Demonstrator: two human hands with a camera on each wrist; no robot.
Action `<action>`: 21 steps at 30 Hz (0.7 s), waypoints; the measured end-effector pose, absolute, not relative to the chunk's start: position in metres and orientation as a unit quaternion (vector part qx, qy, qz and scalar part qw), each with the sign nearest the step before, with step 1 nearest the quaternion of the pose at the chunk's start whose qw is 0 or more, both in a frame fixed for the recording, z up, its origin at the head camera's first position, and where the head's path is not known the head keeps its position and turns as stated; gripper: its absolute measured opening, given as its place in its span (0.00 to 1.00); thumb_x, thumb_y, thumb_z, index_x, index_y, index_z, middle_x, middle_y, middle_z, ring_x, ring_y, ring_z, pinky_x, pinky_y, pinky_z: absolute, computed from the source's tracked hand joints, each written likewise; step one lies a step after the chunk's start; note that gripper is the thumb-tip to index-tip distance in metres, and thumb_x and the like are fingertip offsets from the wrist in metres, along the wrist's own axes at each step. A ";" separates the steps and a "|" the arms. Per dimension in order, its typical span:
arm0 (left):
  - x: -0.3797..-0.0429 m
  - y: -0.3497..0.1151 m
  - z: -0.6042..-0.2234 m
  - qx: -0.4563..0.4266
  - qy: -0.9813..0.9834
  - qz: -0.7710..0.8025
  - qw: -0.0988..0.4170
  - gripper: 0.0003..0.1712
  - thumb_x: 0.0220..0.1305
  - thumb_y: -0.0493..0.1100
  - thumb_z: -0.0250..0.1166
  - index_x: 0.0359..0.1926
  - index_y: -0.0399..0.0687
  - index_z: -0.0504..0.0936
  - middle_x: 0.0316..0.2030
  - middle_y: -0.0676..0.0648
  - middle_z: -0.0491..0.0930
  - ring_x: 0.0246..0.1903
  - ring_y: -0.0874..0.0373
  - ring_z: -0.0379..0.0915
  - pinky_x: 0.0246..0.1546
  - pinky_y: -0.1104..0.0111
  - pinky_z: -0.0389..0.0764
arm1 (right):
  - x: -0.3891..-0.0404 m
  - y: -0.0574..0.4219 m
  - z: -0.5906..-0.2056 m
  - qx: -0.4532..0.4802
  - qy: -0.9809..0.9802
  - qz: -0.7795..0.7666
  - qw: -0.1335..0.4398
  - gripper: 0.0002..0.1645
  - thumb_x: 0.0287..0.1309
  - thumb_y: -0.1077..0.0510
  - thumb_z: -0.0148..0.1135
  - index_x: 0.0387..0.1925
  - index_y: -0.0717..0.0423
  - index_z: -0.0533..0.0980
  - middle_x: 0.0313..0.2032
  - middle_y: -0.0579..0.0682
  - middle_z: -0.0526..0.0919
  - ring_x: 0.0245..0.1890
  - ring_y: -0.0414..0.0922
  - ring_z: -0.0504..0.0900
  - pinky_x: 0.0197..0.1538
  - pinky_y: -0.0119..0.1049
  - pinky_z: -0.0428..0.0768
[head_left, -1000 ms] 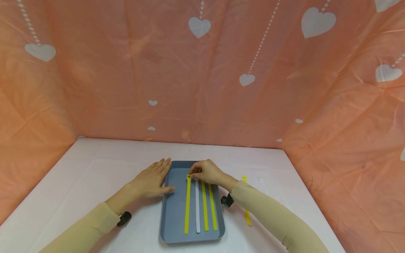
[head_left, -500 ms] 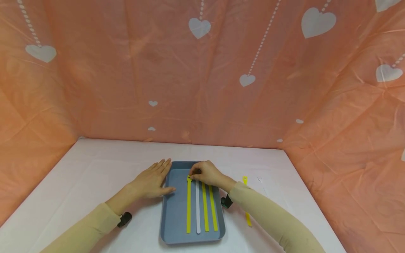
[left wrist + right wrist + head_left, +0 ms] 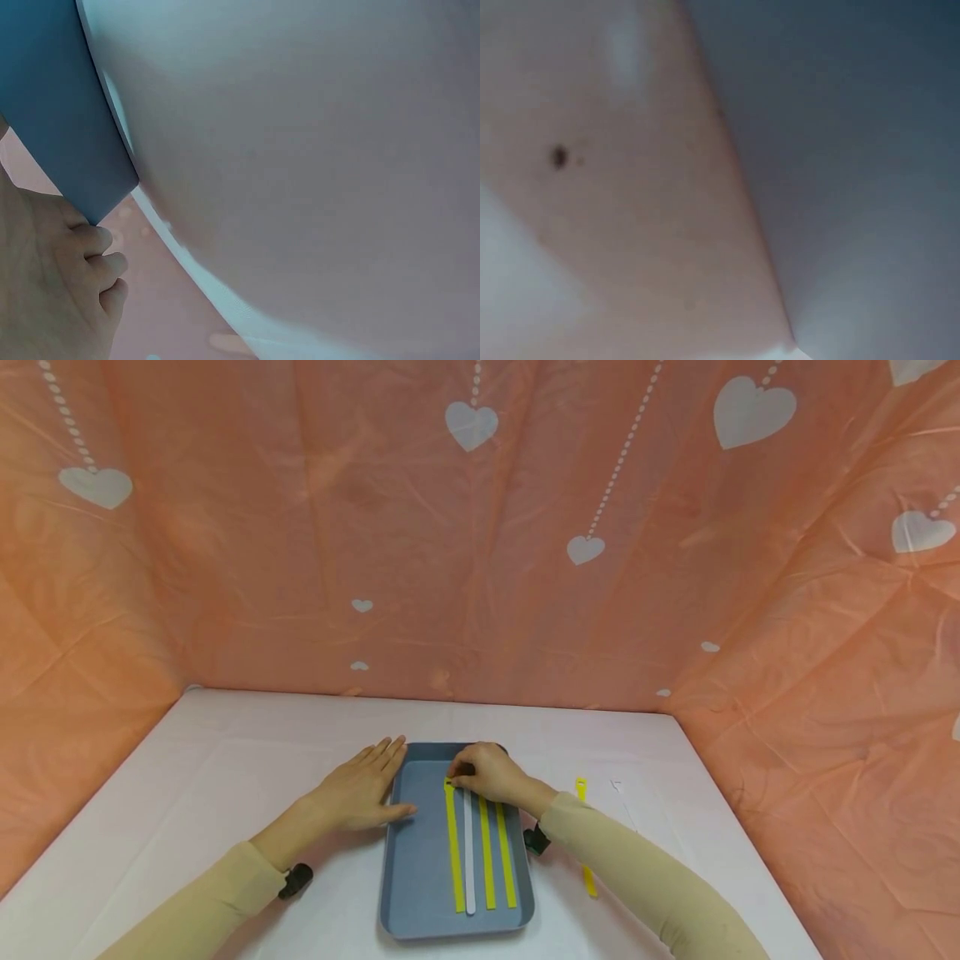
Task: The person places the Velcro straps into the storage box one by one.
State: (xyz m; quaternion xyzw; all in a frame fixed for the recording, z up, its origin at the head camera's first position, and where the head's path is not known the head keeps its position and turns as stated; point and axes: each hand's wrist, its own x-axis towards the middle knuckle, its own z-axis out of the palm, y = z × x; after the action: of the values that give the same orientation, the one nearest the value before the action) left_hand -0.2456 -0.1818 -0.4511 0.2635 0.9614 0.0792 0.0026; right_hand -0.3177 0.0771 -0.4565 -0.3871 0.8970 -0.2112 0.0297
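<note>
A grey-blue tray lies lengthwise on the table. My left hand rests against its left edge, fingers straight and thumb reaching over the rim; the left wrist view shows this hand beside the tray wall. Over the tray's far part, my right hand pinches the slotted head of a yellow cable strap. That strap slants, its lower end close to a white strap. Further right lie two more yellow straps, their far ends hidden by my hand. The right wrist view is blurred.
Right of the tray, another yellow strap lies on the white table, partly covered by my right sleeve. A thin white strap is beside it. Orange cloth with hearts walls the table's back and sides.
The lower end of the pinched yellow strap has swung right, toward the white strap, while its head stayed nearly in place. My left hand has not moved.
</note>
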 end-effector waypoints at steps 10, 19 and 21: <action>-0.245 -0.183 -0.450 0.266 0.961 0.079 -0.005 0.58 0.69 0.70 0.59 0.76 0.24 0.57 0.78 0.29 0.55 0.77 0.32 0.52 0.76 0.44 0.59 | -0.317 0.076 -0.457 -0.387 0.900 -0.200 0.026 0.08 0.65 0.57 0.73 0.45 0.51 0.88 0.42 0.44 0.89 0.46 0.42 0.84 0.53 0.37 0.82; -0.246 -0.183 -0.453 0.269 0.960 0.082 -0.006 0.58 0.69 0.70 0.59 0.77 0.25 0.57 0.78 0.29 0.55 0.77 0.32 0.51 0.76 0.44 0.58 | -0.317 0.078 -0.458 -0.438 0.885 -0.156 0.003 0.11 0.67 0.57 0.70 0.49 0.48 0.89 0.47 0.46 0.88 0.50 0.44 0.83 0.57 0.39 0.81; -0.246 -0.184 -0.454 0.270 0.960 0.079 -0.006 0.58 0.70 0.70 0.59 0.77 0.25 0.57 0.78 0.30 0.54 0.77 0.33 0.51 0.76 0.44 0.58 | -0.316 0.078 -0.458 -0.445 0.884 -0.142 -0.003 0.11 0.68 0.57 0.70 0.50 0.48 0.89 0.48 0.46 0.87 0.50 0.44 0.82 0.56 0.39 0.82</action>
State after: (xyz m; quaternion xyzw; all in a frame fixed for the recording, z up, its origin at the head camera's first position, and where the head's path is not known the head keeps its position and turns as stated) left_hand -0.2465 -0.1837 -0.4543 0.2700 0.9596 0.0789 -0.0060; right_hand -0.3160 0.0783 -0.4583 -0.4448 0.8843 -0.1418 -0.0032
